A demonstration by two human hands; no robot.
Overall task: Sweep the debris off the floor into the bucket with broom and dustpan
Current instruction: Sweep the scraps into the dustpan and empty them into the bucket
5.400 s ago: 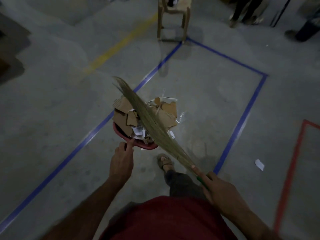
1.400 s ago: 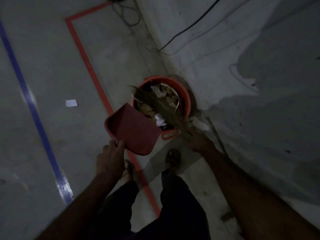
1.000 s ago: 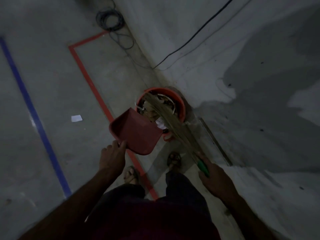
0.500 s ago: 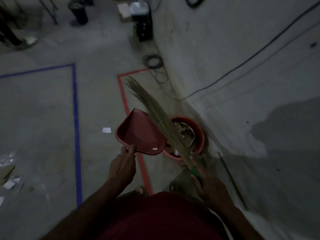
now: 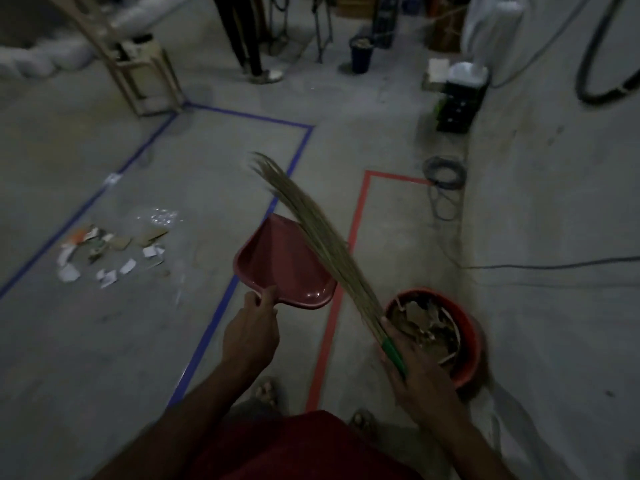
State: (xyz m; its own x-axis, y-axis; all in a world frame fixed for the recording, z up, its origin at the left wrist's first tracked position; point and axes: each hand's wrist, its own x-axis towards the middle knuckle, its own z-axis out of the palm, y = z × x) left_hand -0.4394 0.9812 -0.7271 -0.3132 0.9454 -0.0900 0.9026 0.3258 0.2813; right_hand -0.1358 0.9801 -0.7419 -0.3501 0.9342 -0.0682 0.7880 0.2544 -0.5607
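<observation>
Dim room, concrete floor (image 5: 104, 341). Left hand (image 5: 251, 332) grips the near edge of the red dustpan (image 5: 282, 268), held up off the floor, pan showing no load. Right hand (image 5: 412, 365) is closed around the green handle of the grass broom (image 5: 322, 244), bristles slanting up and away over the dustpan's right side. Orange bucket (image 5: 467, 344) sits by the wall just beside the right hand, holding cardboard and paper scraps. A loose debris pile (image 5: 110, 252) lies well apart to the left, inside the blue tape outline (image 5: 221, 306). Red tape line (image 5: 332, 317) runs between dustpan and bucket.
</observation>
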